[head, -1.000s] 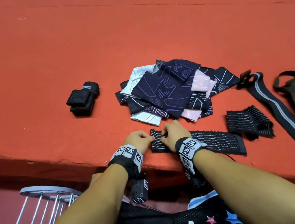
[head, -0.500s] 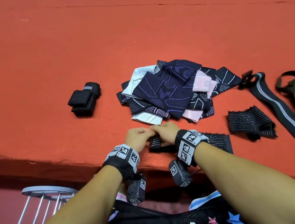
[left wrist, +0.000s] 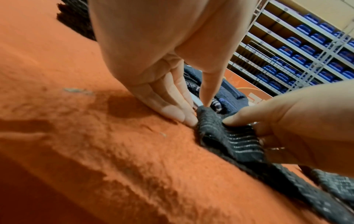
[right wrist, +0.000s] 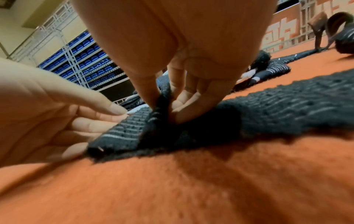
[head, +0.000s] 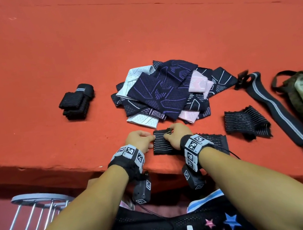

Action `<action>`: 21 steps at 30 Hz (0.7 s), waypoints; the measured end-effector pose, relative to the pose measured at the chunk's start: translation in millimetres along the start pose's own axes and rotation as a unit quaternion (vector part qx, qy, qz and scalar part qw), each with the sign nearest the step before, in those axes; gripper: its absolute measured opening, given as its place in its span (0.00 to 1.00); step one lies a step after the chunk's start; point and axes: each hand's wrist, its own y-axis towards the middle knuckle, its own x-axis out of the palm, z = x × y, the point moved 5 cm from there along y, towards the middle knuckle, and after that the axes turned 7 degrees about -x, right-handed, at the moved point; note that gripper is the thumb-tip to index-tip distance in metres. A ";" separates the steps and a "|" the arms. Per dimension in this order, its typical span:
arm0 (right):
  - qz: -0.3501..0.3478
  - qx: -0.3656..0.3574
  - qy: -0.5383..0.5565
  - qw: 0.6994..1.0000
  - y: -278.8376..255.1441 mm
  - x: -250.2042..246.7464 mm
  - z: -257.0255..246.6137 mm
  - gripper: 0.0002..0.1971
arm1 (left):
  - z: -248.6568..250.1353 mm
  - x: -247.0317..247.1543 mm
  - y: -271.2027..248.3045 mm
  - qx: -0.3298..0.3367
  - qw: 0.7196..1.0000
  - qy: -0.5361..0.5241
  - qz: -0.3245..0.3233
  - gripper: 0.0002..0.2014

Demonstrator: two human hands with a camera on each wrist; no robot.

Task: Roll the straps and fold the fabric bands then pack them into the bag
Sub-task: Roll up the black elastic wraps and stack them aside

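Right hand (head: 176, 137) grip pinches the strap (head: 162, 142) at the table edge (head: 60, 164); left hand (head: 140, 141) fingers (straight) touch it.

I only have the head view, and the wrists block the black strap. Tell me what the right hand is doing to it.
Observer: In the right wrist view, the right hand pinches a raised fold of the black strap between thumb and fingers.
Operator: Now report the left hand.
Observer: In the left wrist view, the left hand has straight fingers, and its fingertips press against the strap's folded end on the red surface.
Operator: Say what the background holds.
Observer: Shelving with rows of blue items, which the head view does not show.
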 end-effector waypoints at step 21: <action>-0.008 -0.036 0.006 0.999 -7.4 9.8 -11.7 0.10 | 10.1 -13.8 2.2 0.041 0.999 0.008 0.012 0.06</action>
